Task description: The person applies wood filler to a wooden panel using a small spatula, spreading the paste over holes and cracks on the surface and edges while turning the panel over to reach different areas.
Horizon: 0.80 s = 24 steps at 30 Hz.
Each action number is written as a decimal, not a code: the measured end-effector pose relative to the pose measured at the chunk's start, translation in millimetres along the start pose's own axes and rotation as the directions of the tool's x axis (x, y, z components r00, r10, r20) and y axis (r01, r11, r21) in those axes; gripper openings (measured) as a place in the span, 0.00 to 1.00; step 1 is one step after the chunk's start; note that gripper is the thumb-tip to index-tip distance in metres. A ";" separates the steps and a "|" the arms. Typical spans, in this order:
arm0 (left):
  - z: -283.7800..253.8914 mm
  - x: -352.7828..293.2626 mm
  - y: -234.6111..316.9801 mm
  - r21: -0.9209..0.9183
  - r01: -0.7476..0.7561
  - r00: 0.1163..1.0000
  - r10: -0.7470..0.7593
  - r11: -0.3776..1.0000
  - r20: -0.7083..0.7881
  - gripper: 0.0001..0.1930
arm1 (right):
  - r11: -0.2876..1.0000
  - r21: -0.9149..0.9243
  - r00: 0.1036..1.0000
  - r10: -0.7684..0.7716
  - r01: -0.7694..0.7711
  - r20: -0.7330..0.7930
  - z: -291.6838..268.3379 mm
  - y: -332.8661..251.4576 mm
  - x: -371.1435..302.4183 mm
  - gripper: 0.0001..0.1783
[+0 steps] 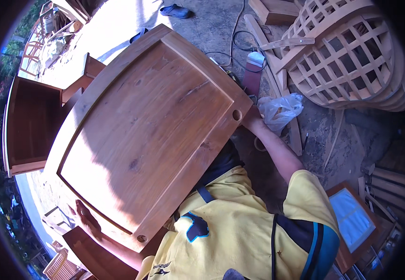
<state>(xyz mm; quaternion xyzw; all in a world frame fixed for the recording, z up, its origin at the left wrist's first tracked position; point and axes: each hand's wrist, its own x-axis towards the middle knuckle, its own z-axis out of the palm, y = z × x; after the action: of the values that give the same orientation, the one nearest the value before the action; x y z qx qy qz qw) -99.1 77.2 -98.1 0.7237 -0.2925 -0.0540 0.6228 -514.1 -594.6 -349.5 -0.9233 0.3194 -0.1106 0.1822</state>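
Reddish-brown, raised-rim wooden panel fills the picture's centre, probably heavy and stiff, best held by opposite edges. My left grip is at its lower-left edge, my right grip at its right corner; how closed, I cannot tell.

- A woodworking workshop, open to the outdoors: green foliage shows along the left edge.
- Curved, latticed wooden frames sit together at upper right.
- A framed wooden panel with round recesses fills the centre; a brown open-fronted cabinet stands at left.
- Wood strips and a cable lie on the stained floor, right of centre.
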 end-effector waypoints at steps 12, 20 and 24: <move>53.9 -0.2 57.4 0.298 0.266 0.953 -0.203 0.917 -0.226 0.36 | 0.852 0.178 0.844 0.419 -0.493 0.334 -141.1 -3.2 -41.1 0.12; 68.0 8.9 70.3 0.503 0.190 0.978 -0.119 0.843 -0.169 0.30 | 0.468 0.664 0.808 0.421 -0.583 0.413 -214.4 -48.3 -104.1 0.17; 75.7 17.7 74.9 0.576 0.145 0.989 -0.093 0.805 -0.119 0.28 | 0.570 0.705 0.904 0.326 -0.422 0.277 -207.4 -94.1 -96.9 0.20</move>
<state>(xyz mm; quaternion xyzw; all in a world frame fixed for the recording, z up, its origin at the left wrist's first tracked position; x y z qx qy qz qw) -144.7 -1.4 -39.7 0.8981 -0.2222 0.0298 0.3784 -603.6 -520.0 -131.2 -0.6798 0.4217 -0.1374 0.5841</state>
